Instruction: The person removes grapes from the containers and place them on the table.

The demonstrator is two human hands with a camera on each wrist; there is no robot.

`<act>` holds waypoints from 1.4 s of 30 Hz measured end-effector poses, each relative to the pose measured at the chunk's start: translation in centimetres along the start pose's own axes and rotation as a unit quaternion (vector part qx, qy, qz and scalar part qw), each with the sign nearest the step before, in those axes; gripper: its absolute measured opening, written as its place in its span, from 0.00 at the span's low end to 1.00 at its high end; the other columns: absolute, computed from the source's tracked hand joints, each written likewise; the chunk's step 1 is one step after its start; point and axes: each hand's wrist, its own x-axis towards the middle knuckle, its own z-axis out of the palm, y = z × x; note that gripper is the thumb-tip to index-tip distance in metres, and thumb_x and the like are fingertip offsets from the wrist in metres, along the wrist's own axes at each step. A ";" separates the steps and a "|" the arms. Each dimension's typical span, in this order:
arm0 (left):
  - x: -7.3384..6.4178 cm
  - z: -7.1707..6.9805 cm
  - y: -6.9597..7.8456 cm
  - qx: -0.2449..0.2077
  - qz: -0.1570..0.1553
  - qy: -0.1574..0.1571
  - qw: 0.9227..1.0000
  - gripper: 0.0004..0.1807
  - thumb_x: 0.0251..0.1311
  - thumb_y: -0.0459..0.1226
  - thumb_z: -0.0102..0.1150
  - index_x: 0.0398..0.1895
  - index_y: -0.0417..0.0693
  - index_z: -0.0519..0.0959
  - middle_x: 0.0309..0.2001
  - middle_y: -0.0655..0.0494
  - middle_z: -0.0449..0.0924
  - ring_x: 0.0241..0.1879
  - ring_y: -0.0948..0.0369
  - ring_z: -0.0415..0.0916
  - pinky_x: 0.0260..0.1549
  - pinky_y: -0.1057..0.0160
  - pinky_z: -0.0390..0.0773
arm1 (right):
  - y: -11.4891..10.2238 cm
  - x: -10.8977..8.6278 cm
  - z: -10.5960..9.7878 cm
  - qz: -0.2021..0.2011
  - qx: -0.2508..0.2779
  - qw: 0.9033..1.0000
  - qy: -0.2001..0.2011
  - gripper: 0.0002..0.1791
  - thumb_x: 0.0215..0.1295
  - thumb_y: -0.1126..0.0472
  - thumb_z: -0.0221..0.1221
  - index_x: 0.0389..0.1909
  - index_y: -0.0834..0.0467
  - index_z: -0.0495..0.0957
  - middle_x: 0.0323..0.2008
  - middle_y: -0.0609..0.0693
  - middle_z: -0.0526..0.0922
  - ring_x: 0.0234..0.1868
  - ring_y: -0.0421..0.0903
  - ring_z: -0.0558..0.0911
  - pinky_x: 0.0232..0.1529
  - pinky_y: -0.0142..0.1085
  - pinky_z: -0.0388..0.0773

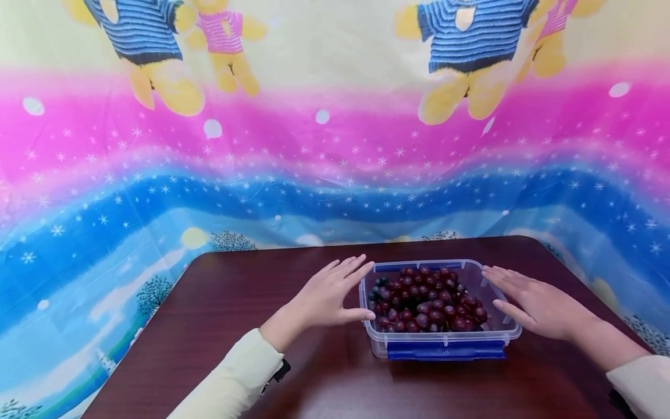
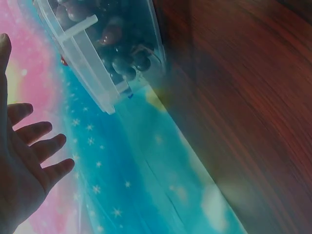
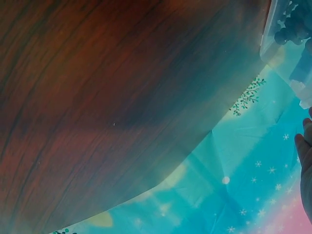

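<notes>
A clear plastic container [image 1: 445, 336] with blue clips stands on the table, its top uncovered. Dark red grapes [image 1: 424, 302] fill much of it. At the container's left side is my left hand [image 1: 327, 294], fingers extended and thumb near the rim; the left wrist view shows that hand [image 2: 29, 161] spread, with a gap to the container [image 2: 92, 68]. On the opposite side my right hand [image 1: 539, 299] has straight fingers close to the right rim. Only part of the right hand [image 3: 306, 151] appears in the right wrist view, beside the container's corner [image 3: 273, 39]. Neither hand holds anything.
The dark brown wooden table [image 1: 220, 326] has rounded far corners. Behind it hangs a pink and blue cloth [image 1: 314, 151] printed with bears and snowflakes, which also runs down along the table's sides.
</notes>
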 end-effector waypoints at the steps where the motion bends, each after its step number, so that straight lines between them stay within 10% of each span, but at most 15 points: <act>1: 0.2 0.1 0.1 -0.003 0.005 0.006 1.000 0.49 0.58 0.65 0.55 0.76 0.49 0.55 0.75 0.50 0.52 0.73 0.55 0.50 0.70 0.54 0.50 | 0.0 0.0 0.0 0.000 0.000 1.000 0.000 0.34 0.66 0.53 0.61 0.70 0.60 0.64 0.65 0.61 0.69 0.71 0.36 0.51 0.65 0.19 0.33; 16: 3.5 0.8 1.7 -0.040 0.008 0.015 0.999 0.46 0.58 0.65 0.56 0.73 0.50 0.62 0.71 0.53 0.62 0.68 0.57 0.62 0.64 0.57 0.64 | 0.0 0.1 0.0 -0.008 -0.004 1.000 0.008 0.35 0.65 0.54 0.62 0.70 0.60 0.65 0.67 0.59 0.68 0.72 0.34 0.48 0.66 0.20 0.33; 42: 9.1 3.4 3.4 -0.048 -0.026 -0.097 0.994 0.44 0.60 0.60 0.58 0.76 0.58 0.56 0.70 0.59 0.62 0.66 0.63 0.63 0.56 0.60 0.72 | -0.1 -0.3 0.2 -0.018 0.006 1.000 0.023 0.35 0.66 0.54 0.60 0.72 0.58 0.63 0.67 0.59 0.68 0.72 0.37 0.53 0.66 0.20 0.36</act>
